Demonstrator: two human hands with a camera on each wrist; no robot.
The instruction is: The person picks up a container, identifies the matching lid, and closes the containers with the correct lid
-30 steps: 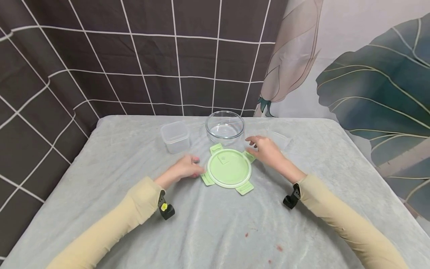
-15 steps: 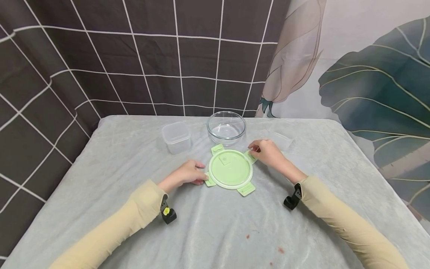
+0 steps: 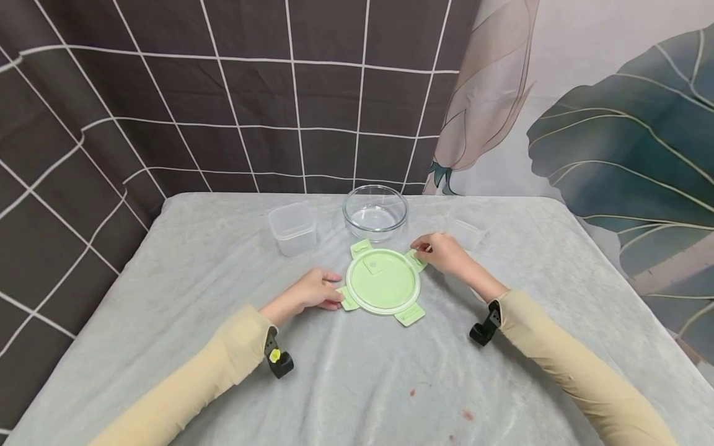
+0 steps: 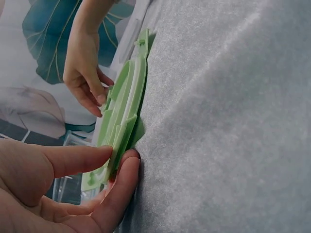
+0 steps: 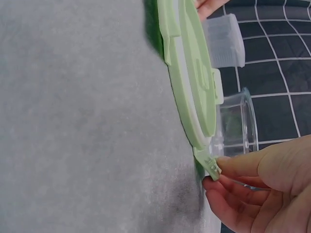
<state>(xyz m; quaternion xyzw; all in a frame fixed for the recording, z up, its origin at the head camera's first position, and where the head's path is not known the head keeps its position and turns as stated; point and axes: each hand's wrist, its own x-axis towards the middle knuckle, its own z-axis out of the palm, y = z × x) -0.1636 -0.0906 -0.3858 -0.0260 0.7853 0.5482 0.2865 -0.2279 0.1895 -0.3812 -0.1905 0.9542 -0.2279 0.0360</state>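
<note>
A round green lid with a pale seal ring and hinged tabs lies in the middle of the table in the head view. My left hand pinches its left tab between thumb and fingers. On the far right side, the right hand pinches another tab, thumb on top and fingertips beneath. Just behind the lid stands a round clear glass bowl.
Left of the bowl is a square translucent plastic container. A flat clear piece lies beyond the right hand. Grey cloth covers the table, with small reddish spots near the front. A dark gridded curtain hangs behind.
Both hands have closed in on the lid: the left moved right to its tab, the right came down slightly onto the opposite one. Lid, bowl and container stay about where they were.
</note>
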